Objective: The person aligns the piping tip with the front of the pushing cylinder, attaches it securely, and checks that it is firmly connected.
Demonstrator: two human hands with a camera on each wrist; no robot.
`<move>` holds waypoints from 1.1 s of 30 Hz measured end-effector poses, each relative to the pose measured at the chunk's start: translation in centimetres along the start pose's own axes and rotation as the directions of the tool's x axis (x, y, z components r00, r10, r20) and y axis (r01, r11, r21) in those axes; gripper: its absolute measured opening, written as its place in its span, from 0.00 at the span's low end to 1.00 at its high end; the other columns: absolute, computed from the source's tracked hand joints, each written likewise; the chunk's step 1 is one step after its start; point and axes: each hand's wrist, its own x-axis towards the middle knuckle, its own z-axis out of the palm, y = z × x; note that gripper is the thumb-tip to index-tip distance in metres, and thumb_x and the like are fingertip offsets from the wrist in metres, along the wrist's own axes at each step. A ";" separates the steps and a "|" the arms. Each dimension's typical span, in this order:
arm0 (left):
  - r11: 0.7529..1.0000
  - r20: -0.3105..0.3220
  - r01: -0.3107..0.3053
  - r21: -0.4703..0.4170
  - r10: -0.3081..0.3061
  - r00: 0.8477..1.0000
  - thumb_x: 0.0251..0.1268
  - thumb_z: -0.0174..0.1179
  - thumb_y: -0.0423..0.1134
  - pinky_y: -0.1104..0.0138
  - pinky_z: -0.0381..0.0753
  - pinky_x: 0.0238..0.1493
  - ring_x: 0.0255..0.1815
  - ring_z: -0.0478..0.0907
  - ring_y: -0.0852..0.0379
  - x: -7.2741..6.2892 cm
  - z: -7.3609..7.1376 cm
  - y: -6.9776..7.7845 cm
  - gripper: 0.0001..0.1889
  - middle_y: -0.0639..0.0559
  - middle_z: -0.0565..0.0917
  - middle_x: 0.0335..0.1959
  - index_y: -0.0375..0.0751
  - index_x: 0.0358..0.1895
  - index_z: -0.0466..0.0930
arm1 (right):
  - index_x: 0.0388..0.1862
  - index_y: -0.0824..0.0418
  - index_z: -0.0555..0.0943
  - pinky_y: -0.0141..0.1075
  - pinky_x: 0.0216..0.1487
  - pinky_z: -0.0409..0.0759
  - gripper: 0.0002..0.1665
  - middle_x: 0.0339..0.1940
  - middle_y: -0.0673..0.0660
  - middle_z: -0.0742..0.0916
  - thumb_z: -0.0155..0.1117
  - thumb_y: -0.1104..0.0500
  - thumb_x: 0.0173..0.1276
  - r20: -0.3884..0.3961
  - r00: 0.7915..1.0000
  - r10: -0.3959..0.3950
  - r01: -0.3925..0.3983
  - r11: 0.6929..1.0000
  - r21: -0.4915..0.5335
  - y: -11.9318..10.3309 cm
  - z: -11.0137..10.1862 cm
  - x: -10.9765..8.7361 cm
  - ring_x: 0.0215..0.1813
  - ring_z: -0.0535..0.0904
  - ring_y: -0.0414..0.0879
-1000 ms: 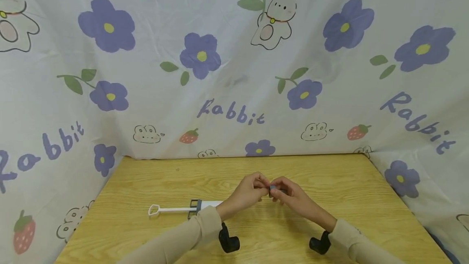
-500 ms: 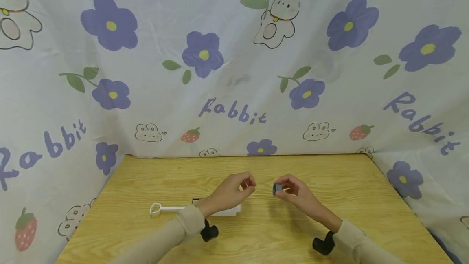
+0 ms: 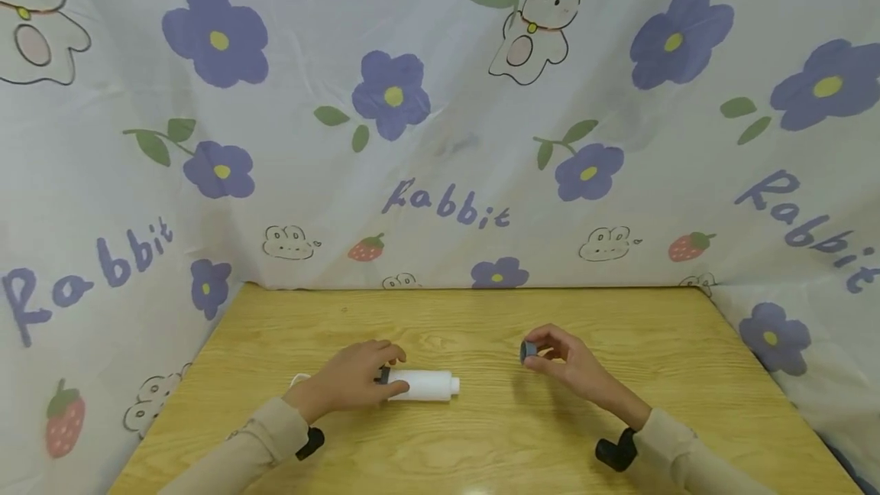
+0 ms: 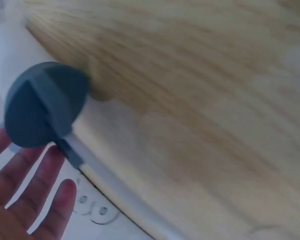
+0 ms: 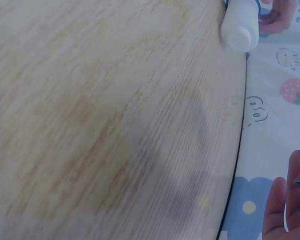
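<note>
A white syringe-like tube (image 3: 428, 386) with a narrow tip lies on the table, tip toward the right. Its dark grey flanged end piece (image 4: 27, 117) shows in the left wrist view, and a thin white plunger rod (image 4: 132, 200) runs out of it. My left hand (image 3: 347, 379) reaches over this end with fingers spread, fingertips right at the flange; it hides most of the rod, leaving a bit of the loop handle (image 3: 300, 379) visible. My right hand (image 3: 577, 365) pinches a small grey ring-shaped cap (image 3: 528, 351) between thumb and fingers, above the table and right of the tip.
The wooden table (image 3: 495, 441) is enclosed at the back and sides by a white cloth (image 3: 440, 136) printed with flowers and rabbits. Black wrist cameras (image 3: 615, 451) hang beneath both forearms.
My hands have parted from around the cap, which stays in my right hand. My left hand has moved left and down to the flanged end of the tube, uncovering the white barrel.
</note>
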 end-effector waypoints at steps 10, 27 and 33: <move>0.998 0.064 0.056 -0.026 -0.054 0.996 0.59 0.65 0.66 0.44 0.77 0.56 0.57 0.79 0.46 -0.5 0.2 -0.9 0.37 0.48 0.80 0.61 0.46 0.66 0.75 | 0.55 0.62 0.76 0.35 0.49 0.80 0.14 0.49 0.63 0.82 0.63 0.63 0.72 0.007 1.000 0.001 -0.001 1.000 -0.018 0.1 -0.2 0.1 0.49 0.80 0.40; 0.998 -0.067 0.026 -0.062 -0.030 0.997 0.56 0.67 0.67 0.70 0.80 0.39 0.41 0.79 0.67 0.9 -1.3 2.1 0.31 0.63 0.83 0.50 0.55 0.60 0.79 | 0.54 0.54 0.78 0.38 0.51 0.79 0.18 0.51 0.53 0.83 0.69 0.54 0.68 0.025 0.999 0.035 -0.030 0.988 -0.151 -1.0 1.7 0.5 0.51 0.79 0.41; 0.993 -0.084 -0.001 -0.116 -0.009 0.996 0.57 0.69 0.62 0.67 0.83 0.44 0.45 0.81 0.65 1.8 -2.5 4.2 0.31 0.62 0.82 0.51 0.53 0.61 0.79 | 0.53 0.49 0.78 0.41 0.52 0.79 0.18 0.51 0.48 0.84 0.71 0.52 0.66 0.010 1.000 -0.018 0.019 0.981 -0.191 -2.3 2.1 0.4 0.49 0.79 0.39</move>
